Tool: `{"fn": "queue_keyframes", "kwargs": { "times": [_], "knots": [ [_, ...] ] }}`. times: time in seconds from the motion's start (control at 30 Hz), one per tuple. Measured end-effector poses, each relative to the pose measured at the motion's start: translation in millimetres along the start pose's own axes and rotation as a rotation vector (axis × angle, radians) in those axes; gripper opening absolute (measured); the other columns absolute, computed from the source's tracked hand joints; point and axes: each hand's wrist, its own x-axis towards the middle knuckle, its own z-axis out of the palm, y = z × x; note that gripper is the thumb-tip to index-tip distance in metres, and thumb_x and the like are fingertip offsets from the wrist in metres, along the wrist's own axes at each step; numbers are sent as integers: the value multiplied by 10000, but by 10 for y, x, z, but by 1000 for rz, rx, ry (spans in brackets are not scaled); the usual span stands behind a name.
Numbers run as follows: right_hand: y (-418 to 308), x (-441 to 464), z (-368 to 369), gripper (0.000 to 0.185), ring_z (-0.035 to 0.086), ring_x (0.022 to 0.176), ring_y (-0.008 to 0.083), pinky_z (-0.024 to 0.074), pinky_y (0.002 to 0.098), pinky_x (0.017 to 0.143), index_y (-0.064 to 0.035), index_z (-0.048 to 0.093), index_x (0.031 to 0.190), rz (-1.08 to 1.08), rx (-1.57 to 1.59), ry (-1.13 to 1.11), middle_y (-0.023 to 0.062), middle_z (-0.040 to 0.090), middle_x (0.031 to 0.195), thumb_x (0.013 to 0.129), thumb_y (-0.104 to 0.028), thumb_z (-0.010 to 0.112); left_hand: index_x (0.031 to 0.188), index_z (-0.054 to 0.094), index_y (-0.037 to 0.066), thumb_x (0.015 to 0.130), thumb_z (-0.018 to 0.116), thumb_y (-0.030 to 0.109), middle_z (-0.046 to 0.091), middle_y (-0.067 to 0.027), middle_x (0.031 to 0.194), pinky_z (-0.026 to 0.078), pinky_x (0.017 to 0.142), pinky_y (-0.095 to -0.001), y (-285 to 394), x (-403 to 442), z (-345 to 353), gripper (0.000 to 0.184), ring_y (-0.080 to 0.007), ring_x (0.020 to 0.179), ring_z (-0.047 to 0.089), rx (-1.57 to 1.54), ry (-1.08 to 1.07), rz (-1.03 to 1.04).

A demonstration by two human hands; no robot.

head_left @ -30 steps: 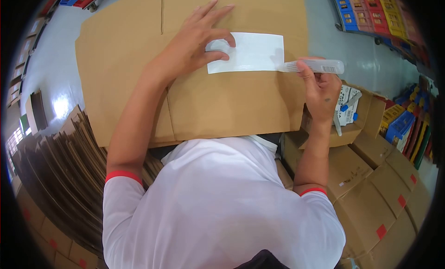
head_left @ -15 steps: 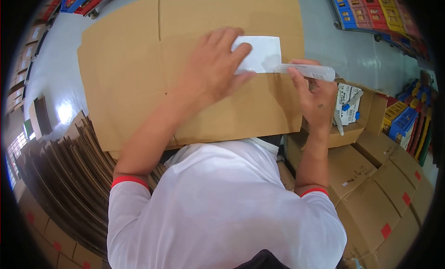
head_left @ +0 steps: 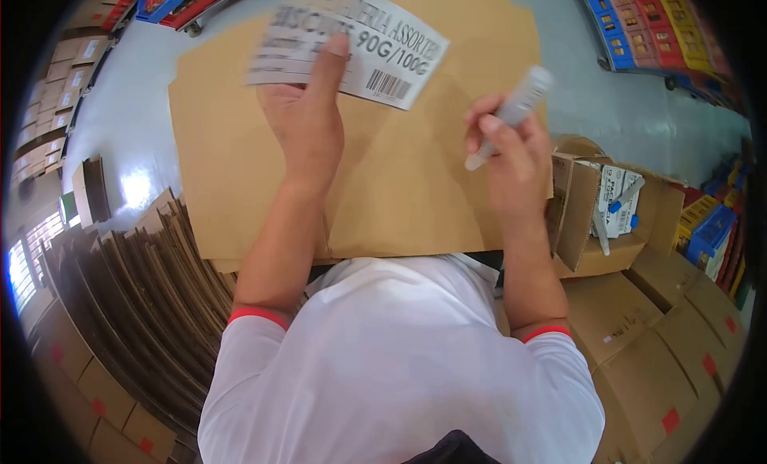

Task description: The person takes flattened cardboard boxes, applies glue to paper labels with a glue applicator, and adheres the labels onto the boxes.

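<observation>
My left hand (head_left: 307, 128) grips a white paper label (head_left: 391, 52) by its lower edge, thumb on the printed face. Black print reads "ASSORTED" and "90G/100G", with a barcode at the lower right. The label is tilted above the flat cardboard (head_left: 399, 200) and slightly blurred. On the right, my right hand (head_left: 511, 140) is closed around a translucent white glue tube (head_left: 523, 96). Its narrow tip points down and left, its rounded end up and right. Tube and label are apart.
An open carton (head_left: 623, 248) at the right holds printed packs and blue-capped tubes. Folded cardboard sheets (head_left: 144, 280) stand in a row at the left. Taped boxes (head_left: 647, 368) lie at the lower right. Coloured crates (head_left: 639, 24) are stacked at the back right.
My left hand has lifted the label off the cardboard, moved it left and away, and its printed side now shows. My right hand has drawn the glue tube away and tilted it tip down.
</observation>
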Motion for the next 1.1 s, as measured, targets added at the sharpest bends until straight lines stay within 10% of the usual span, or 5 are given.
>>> {"fn": "queue_keyframes", "kwargs": {
  "times": [0.07, 0.6, 0.77, 0.9, 1.1],
  "knots": [
    [83, 81, 189, 178, 559, 680, 105, 454, 262, 615, -5, 637, 1049, 33, 45, 32, 41, 627, 880, 969, -154, 694, 1226, 594, 16, 973, 684, 24, 680, -53, 1141, 519, 887, -281, 124, -3, 39, 269, -113, 1027, 645, -429, 141, -29],
    [-118, 231, 105, 173, 498, 613, 28, 370, 216, 544, -16, 709, 914, -26, -230, 148, -27, 620, 743, 899, -154, 812, 1204, 600, 1, 965, 696, 53, 681, -77, 1161, 549, 910, -295, 147, -84, -212, 264, -124, 1050, 660, -658, 139, -293],
    [-286, 138, -305, 154, 535, 684, 51, 427, 226, 623, -3, 731, 916, 9, -636, 203, -28, 656, 792, 898, -134, 809, 1003, 638, 12, 951, 733, 128, 672, -114, 1218, 541, 924, -319, -197, -245, -261, 159, -162, 1102, 661, 110, -242, -470],
    [-220, 152, -510, 208, 557, 692, 104, 466, 290, 650, 33, 717, 959, 82, -904, 193, 39, 666, 763, 897, -154, 784, 897, 619, 36, 870, 786, 156, 562, -174, 1474, 358, 1168, -523, -361, -358, -163, 207, -389, 1454, 426, 827, -311, 204],
    [-32, 194, -704, 314, 596, 667, 247, 491, 378, 673, 41, 700, 1004, 19, -1089, 160, 177, 675, 768, 895, -247, 764, 843, 613, 62, 847, 795, 199, 493, -177, 1549, 145, 1232, -644, -454, -401, -155, 228, -459, 1526, 274, 912, -410, 176]
  ]
}}
